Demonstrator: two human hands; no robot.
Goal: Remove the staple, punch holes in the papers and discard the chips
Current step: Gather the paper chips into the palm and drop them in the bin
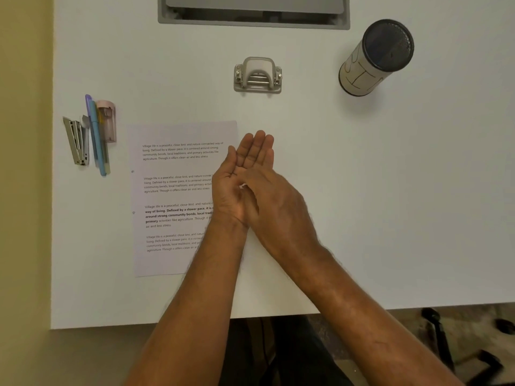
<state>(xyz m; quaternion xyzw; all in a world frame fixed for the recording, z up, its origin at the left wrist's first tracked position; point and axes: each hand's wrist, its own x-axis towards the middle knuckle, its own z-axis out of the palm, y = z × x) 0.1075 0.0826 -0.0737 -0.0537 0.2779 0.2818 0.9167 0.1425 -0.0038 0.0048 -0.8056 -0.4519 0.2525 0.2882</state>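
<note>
The printed papers [178, 190] lie flat on the white desk [390, 204], with two punched holes along their left margin. My left hand [242, 174] is held palm up over the papers' right edge, fingers together and cupped. My right hand [276, 210] lies across that palm, its fingertips pinching small white paper chips [243, 186]. The grey hole punch [258, 76] stands beyond the hands, near the desk's middle. A mesh cylinder bin [374, 58] wrapped in paper stands at the far right.
A metal stapler [76, 140], pens [96, 135] and a pink staple box [107, 121] lie at the left of the desk. A grey cable tray [253, 22] is set into the far edge. A chair base [446, 344] shows below the near edge.
</note>
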